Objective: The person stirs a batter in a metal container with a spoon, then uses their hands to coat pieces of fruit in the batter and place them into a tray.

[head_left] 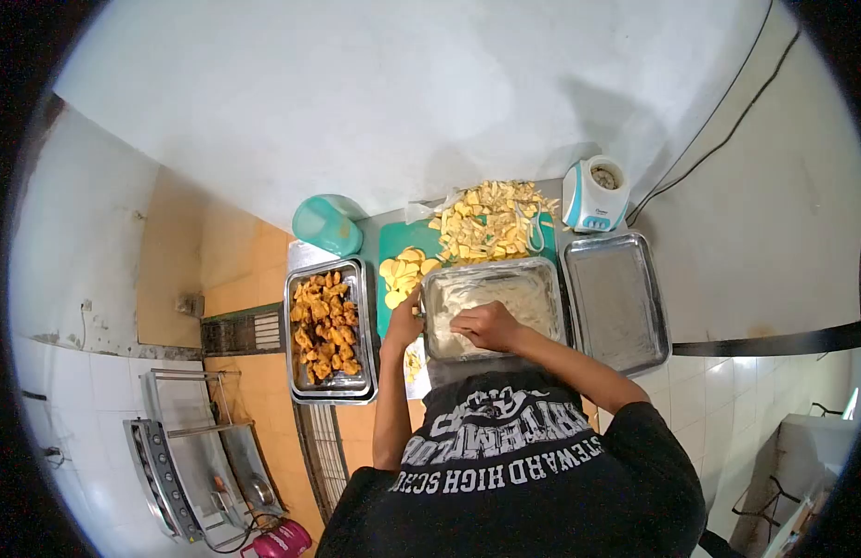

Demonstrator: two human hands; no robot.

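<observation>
A rectangular metal tray (pixel 494 270) holds a pale, floury-looking mixture (pixel 454 316). My right hand (pixel 488 325) is over the middle of this tray, its fingers curled in at the mixture; whatever they hold is hidden. At the tray's left side, my left hand (pixel 404 325) grips the edge, with some of its fingers out of sight. Just beyond that hand, yellow potato slices (pixel 407 270) are piled on a green cutting board (pixel 390 242). Behind the tray rises a heap of cut yellow and pale pieces (pixel 494 223), partly on a clear plastic bag.
On the left stands a tray of browned fried pieces (pixel 325 325). A green plastic container (pixel 326 226) leans by the wall. To the right are another metal tray (pixel 621 302) and a white-and-blue appliance base (pixel 596 193) with a black cable (pixel 719 149).
</observation>
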